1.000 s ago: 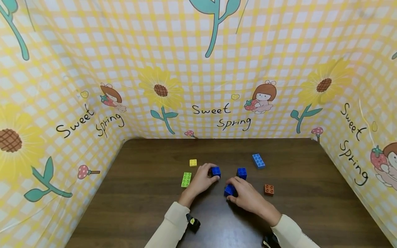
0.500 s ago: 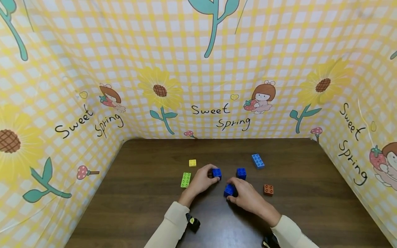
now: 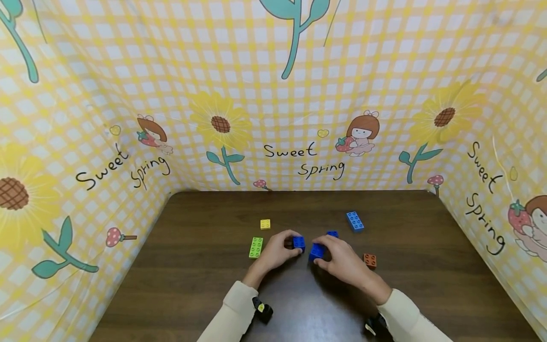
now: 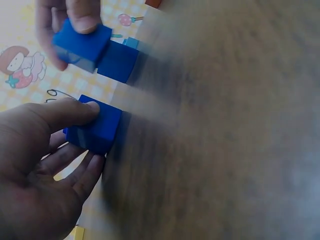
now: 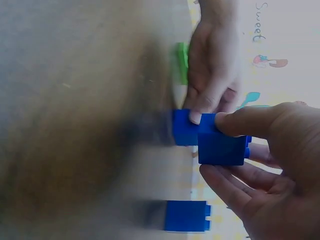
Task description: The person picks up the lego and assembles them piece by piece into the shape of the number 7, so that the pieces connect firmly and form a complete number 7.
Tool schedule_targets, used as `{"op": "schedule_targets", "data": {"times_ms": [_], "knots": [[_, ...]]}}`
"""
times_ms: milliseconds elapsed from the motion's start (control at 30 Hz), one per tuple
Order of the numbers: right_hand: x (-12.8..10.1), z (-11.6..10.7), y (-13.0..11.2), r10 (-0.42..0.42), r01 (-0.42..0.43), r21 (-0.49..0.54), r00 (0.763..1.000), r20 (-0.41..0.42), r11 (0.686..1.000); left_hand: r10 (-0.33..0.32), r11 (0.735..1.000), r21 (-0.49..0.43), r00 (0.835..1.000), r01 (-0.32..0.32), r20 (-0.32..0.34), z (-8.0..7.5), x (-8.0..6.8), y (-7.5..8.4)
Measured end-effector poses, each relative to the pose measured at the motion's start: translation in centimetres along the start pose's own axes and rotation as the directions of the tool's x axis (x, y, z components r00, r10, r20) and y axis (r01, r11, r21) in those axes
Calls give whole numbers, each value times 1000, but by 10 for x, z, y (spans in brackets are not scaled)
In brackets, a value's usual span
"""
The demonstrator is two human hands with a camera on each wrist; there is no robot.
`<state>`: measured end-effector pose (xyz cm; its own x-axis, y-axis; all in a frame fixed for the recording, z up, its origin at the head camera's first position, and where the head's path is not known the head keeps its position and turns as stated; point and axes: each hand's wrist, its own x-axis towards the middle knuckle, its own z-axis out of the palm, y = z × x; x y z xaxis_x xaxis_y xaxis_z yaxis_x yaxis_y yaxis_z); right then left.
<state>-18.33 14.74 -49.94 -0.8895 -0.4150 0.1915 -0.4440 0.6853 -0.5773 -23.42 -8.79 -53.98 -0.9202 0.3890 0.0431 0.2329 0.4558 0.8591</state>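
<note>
My left hand [image 3: 278, 249] pinches a dark blue toy brick [image 3: 298, 242] between thumb and fingers; in the left wrist view that brick [image 4: 95, 125] is low at the table. Just to its right, my right hand [image 3: 342, 259] grips a second dark blue brick [image 3: 316, 251], with the thumb on its near side. The right wrist view shows this second brick [image 5: 222, 142] raised, its studs facing away from the table. A third dark blue brick [image 5: 186, 216] stands on the table beyond the right hand, partly hidden by it in the head view.
A yellow brick [image 3: 265, 224] and a lime green brick [image 3: 256, 247] lie left of the left hand. A light blue brick [image 3: 355, 221] is at the back right, and an orange-brown brick [image 3: 370, 260] lies right of the right hand. Patterned cloth [image 3: 239, 166] walls the brown table [image 3: 205, 266].
My right hand has lifted its blue brick and moved it away from me, beside the left one. The left hand's brick has shifted slightly towards me.
</note>
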Motion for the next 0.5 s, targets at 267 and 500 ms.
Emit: {"op": "schedule_targets", "data": {"times_ms": [267,500], "knots": [[11,-17,-5,-25,27,63,999,-24,998,3,1000,6,1000,-4,23,2,-7,1],[19,-26,-10,-66,67,67,998,-3,996,15,1000,-11,995,-14,96,7,-12,5]]}}
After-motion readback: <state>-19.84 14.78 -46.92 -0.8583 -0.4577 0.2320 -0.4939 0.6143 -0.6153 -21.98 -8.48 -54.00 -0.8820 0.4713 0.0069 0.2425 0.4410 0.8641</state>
